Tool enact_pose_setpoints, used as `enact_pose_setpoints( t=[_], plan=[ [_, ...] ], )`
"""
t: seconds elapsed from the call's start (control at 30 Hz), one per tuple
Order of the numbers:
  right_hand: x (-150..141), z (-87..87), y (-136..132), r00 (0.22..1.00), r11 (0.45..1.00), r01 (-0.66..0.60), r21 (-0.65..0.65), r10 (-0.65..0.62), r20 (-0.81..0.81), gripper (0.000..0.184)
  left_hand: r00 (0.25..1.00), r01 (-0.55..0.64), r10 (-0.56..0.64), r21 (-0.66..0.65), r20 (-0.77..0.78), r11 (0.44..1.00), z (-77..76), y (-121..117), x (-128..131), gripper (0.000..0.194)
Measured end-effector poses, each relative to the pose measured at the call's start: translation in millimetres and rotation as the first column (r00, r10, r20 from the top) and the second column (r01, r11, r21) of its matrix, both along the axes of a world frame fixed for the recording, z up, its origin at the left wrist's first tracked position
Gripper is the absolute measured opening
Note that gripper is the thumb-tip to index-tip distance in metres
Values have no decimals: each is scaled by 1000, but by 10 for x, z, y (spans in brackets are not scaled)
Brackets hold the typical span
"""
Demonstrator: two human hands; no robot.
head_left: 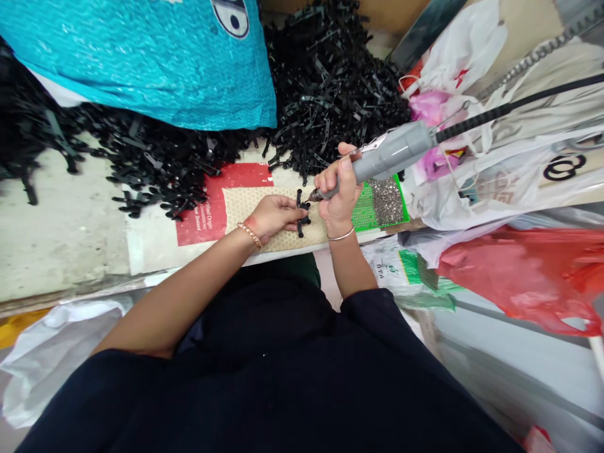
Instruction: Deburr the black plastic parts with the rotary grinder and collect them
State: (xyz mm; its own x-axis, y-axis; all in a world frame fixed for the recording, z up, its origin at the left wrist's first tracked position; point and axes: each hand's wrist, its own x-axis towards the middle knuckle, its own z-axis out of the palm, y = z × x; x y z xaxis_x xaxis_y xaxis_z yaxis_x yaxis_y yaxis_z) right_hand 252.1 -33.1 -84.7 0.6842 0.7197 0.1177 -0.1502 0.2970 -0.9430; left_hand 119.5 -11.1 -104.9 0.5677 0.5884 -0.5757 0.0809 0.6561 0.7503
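Note:
My left hand (276, 219) pinches a small black plastic part (301, 228) with several short arms, above a beige honeycomb-textured mat (245, 220). In my right hand (340, 189) is a grey electric screwdriver (396, 154), tilted, with its tip pointing down and left at the black part. Whether the tip touches the part is too small to tell. Beside my right hand lies a green tray (362, 214) with many small metal screws (387, 202) heaped at its right end.
Large heaps of black plastic parts (330, 94) lie at the back and left (155, 170). A blue plastic bag (155, 63) covers some. The screwdriver's black cable (519, 100) runs to the upper right, past white plastic bags (528, 182). A red bag (523, 270) hangs at the right.

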Motion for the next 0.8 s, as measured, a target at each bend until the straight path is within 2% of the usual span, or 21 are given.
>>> enact_pose_setpoints(
  t=[0.17, 0.3, 0.47, 0.8],
  plan=[
    [45, -97, 1, 995, 999, -48, 3, 48, 86, 51, 1000, -1, 1, 4, 3, 1000, 3, -2, -4, 29],
    [34, -71, -19, 986, 999, -53, 13, 50, 158, 55, 1000, 2, -2, 8, -1, 1000, 9, 2, -3, 30],
    [20, -40, -25, 971, 998, -57, -35, 63, 229, 60, 1000, 4, -4, 11, 0, 1000, 3, -1, -3, 31],
    [-10, -13, -35, 997, 1000, -4, 16, 3, 77, 58, 1000, -4, 4, 11, -7, 1000, 1, -4, 1, 30]
  ],
)
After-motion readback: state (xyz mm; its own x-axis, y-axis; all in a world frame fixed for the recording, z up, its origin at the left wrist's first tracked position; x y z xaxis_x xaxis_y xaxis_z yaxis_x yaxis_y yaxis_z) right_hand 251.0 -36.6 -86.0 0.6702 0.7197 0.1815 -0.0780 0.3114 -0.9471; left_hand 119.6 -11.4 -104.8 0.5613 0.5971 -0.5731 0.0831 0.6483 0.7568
